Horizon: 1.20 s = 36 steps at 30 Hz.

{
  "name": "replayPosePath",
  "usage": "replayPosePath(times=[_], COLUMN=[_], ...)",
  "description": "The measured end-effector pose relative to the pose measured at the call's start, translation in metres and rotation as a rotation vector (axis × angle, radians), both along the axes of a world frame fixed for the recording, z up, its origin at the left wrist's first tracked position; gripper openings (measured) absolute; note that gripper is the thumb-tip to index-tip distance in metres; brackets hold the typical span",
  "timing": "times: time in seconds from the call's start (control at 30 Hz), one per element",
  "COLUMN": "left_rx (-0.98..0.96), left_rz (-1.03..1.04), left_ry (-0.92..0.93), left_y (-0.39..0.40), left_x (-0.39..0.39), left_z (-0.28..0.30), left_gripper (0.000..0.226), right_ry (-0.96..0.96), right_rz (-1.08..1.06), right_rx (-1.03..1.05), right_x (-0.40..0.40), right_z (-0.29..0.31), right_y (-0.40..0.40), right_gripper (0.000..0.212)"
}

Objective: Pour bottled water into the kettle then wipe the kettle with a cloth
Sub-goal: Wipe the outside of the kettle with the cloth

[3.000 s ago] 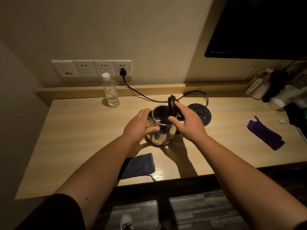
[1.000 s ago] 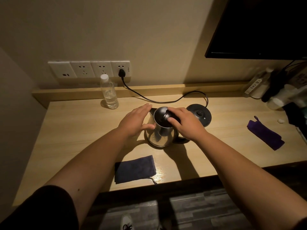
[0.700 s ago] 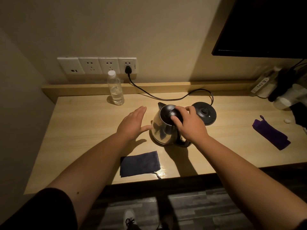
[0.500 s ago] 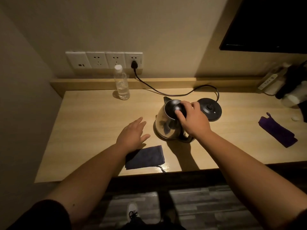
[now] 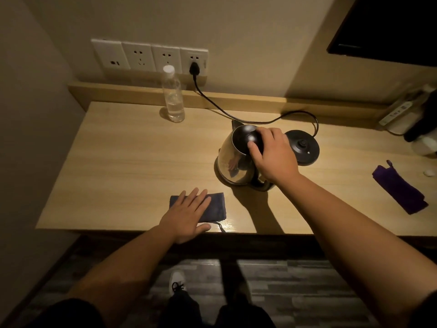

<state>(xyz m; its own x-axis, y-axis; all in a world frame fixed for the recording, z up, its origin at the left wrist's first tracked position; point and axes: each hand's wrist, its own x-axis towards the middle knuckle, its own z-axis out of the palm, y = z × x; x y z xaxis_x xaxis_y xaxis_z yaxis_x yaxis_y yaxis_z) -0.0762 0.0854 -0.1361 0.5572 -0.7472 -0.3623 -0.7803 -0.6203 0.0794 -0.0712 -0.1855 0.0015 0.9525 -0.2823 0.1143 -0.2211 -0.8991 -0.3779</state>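
A shiny steel kettle [image 5: 233,164] with a closed black lid stands on the wooden desk [image 5: 132,162], off its base. My right hand [image 5: 272,155] rests on the lid, fingers curled over it. A folded dark blue cloth [image 5: 216,207] lies near the desk's front edge. My left hand [image 5: 188,215] lies flat on the cloth's left half, fingers spread. A clear capped water bottle [image 5: 173,95] stands upright at the back of the desk, apart from both hands.
The black kettle base [image 5: 303,149] sits right of the kettle, its cord running to a wall socket [image 5: 195,59]. A purple cloth [image 5: 399,192] lies far right. A power strip [image 5: 396,112] and dark items crowd the back right corner. A screen hangs upper right.
The kettle lid has been closed. My left hand left the kettle's side and came down onto the blue cloth. My right hand stays on the lid. The view tilted down.
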Motion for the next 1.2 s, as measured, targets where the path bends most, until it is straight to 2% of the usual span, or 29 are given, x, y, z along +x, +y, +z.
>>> replayPosePath(times=[0.1, 0.23, 0.3, 0.37, 0.43, 0.5, 0.6, 0.83, 0.93, 1.07, 1.2], left_rx=[0.013, 0.019, 0.032, 0.021, 0.026, 0.038, 0.034, -0.014, -0.036, -0.085, -0.175], left_rz=[0.040, 0.137, 0.183, 0.217, 0.227, 0.213, 0.178, 0.126, 0.106, 0.087, 0.087], left_ry=[-0.027, -0.066, -0.074, -0.062, -0.041, -0.030, -0.043, -0.107, -0.122, -0.142, -0.096], left_y=[-0.003, -0.004, -0.004, -0.004, -0.004, -0.002, 0.000, 0.005, 0.010, 0.012, 0.007], left_x=[-0.009, -0.026, -0.033, -0.035, -0.034, -0.031, -0.026, -0.024, -0.038, -0.057, -0.059], left_z=[-0.002, 0.000, 0.001, 0.002, 0.003, 0.003, 0.002, -0.008, -0.010, -0.007, 0.009], left_gripper=[0.087, 0.091, 0.093, 0.095, 0.097, 0.098, 0.102, 0.099, 0.091, 0.081, 0.074], right_ry=[-0.051, -0.301, -0.172, 0.060, 0.238, 0.329, 0.390, 0.339, 0.306, 0.192, 0.242], right_rz=[0.063, 0.491, 0.665, 0.720, 0.682, 0.652, 0.699, 0.690, 0.689, 0.688, 0.747], right_rx=[-0.071, -0.213, -0.210, -0.188, -0.182, -0.195, -0.245, -0.337, -0.361, -0.315, -0.244], right_x=[-0.003, -0.037, -0.061, -0.076, -0.079, -0.077, -0.072, -0.083, -0.097, -0.110, -0.099], right_z=[0.008, 0.009, -0.018, -0.055, -0.087, -0.110, -0.128, -0.145, -0.147, -0.141, -0.123], right_y=[-0.003, 0.021, 0.044, 0.059, 0.064, 0.063, 0.065, 0.068, 0.072, 0.078, 0.075], right_gripper=[0.053, 0.042, 0.031, 0.035, 0.048, 0.067, 0.082, 0.090, 0.081, 0.045, 0.033])
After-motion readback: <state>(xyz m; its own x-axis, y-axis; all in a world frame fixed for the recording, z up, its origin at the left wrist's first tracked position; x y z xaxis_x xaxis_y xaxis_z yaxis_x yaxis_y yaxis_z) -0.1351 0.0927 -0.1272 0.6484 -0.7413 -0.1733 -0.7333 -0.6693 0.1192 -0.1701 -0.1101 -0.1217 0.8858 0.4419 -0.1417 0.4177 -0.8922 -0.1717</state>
